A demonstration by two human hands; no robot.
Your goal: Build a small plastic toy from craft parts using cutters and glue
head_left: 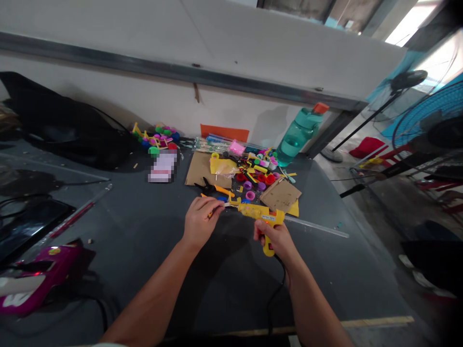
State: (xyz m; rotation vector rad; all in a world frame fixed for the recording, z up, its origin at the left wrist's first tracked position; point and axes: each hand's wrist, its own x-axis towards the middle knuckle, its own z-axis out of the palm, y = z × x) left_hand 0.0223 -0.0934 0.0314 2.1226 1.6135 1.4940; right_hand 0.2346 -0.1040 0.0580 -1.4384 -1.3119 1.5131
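Over grey table (pixel 325 262), right hand (pixel 280 237) wraps glue gun handle (pixel 268 247).

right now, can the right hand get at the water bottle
Probably not as things stand: the right hand is closed around the yellow glue gun. A flat piece of cardboard lies between hand and water bottle, though that looks low enough to reach over.

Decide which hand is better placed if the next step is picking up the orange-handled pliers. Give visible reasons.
The left hand, probably: it is much nearer the orange-handled pliers, though it pinches a small pale piece. The right hand is farther off and grips the yellow hot-glue gun.
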